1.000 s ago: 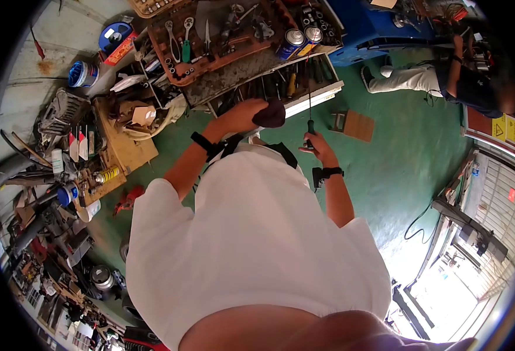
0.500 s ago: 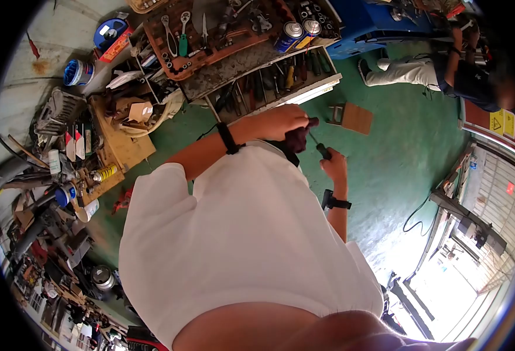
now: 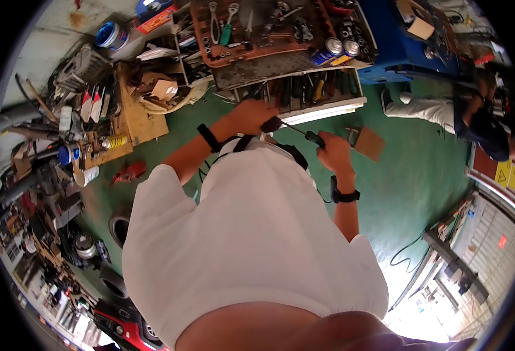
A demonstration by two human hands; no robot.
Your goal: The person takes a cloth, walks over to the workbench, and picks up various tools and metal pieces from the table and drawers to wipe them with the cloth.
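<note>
Out in front of the white shirt, my right hand (image 3: 335, 153) is closed around the dark handle of a screwdriver (image 3: 314, 138). The thin shaft points left toward my left hand (image 3: 251, 117), whose fingers are closed on a dark maroon cloth (image 3: 271, 124). The cloth sits at the far end of the shaft, and the tip itself is hidden. Just beyond both hands is an open drawer (image 3: 351, 104) with several handled tools standing or lying in it. Each wrist wears a black band.
Above the drawer, an orange tool tray (image 3: 234, 57) holds wrenches and sockets, with two spray cans (image 3: 327, 51) beside it. A cluttered wooden bench (image 3: 143, 128) stands left. A small wooden stool (image 3: 367, 144) is on the green floor. Another person (image 3: 474, 114) works at far right.
My view has shifted, so the bench and drawer appear further right and lower. The screwdriver now lies flatter, more of its shaft shows, and my hands are further apart.
</note>
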